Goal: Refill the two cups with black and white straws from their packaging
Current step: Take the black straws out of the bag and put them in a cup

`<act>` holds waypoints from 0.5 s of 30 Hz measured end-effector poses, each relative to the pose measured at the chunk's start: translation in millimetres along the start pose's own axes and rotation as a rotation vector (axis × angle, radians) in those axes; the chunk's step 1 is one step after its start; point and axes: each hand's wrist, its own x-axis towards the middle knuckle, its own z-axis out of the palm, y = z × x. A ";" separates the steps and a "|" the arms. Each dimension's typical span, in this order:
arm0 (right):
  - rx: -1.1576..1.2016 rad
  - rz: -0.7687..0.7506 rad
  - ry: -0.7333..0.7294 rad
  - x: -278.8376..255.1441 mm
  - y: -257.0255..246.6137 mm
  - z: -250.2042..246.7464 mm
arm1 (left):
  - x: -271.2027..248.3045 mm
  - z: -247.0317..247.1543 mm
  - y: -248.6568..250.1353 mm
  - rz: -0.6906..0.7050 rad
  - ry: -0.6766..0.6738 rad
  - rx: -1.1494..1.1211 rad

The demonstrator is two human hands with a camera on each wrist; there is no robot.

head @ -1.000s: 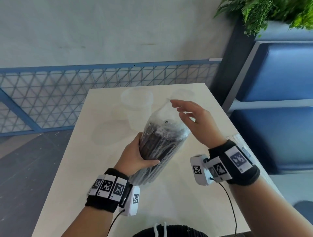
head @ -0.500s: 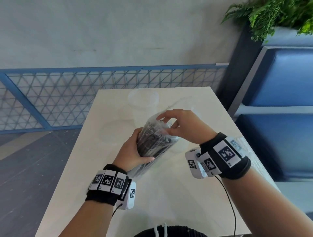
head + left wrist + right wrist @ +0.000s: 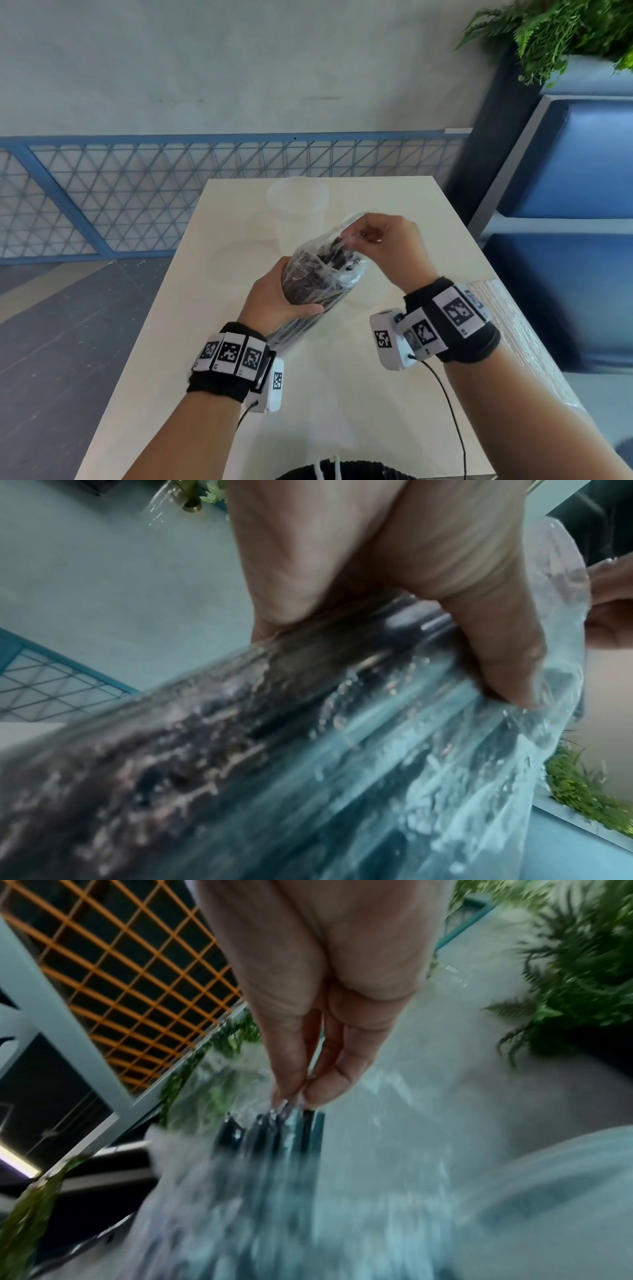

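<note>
A clear plastic bag of black straws (image 3: 318,277) is held tilted above the table. My left hand (image 3: 281,301) grips the bag round its middle; in the left wrist view the thumb (image 3: 496,653) presses on the plastic over the black straws (image 3: 240,723). My right hand (image 3: 383,250) pinches the loose top of the bag; the right wrist view shows the fingertips (image 3: 291,1093) closed on the plastic just above the straw ends (image 3: 274,1134). One clear cup (image 3: 298,202) stands behind the bag. Another clear cup (image 3: 366,294) is mostly hidden below the right hand.
The pale table (image 3: 191,359) reaches to a blue mesh railing (image 3: 137,192) at the far side. A second plastic packet (image 3: 513,335) lies at the table's right edge. Blue upholstered seats (image 3: 575,178) and a fern planter (image 3: 561,31) stand to the right.
My right hand came down from open above the bag and now pinches its top. The bag has tilted and moved a little nearer; the left hand kept its grip.
</note>
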 end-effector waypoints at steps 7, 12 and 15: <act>0.215 0.031 0.227 9.4 7.2 -15.6 | 3.5 -2.3 -4.8 -0.014 0.015 -0.002; 0.425 0.151 0.232 0.5 11.6 1.1 | 6.9 -2.8 -7.8 -0.016 0.032 -0.022; 0.633 0.278 0.024 -8.1 12.1 26.3 | 9.2 -1.4 -6.4 -0.008 0.022 -0.045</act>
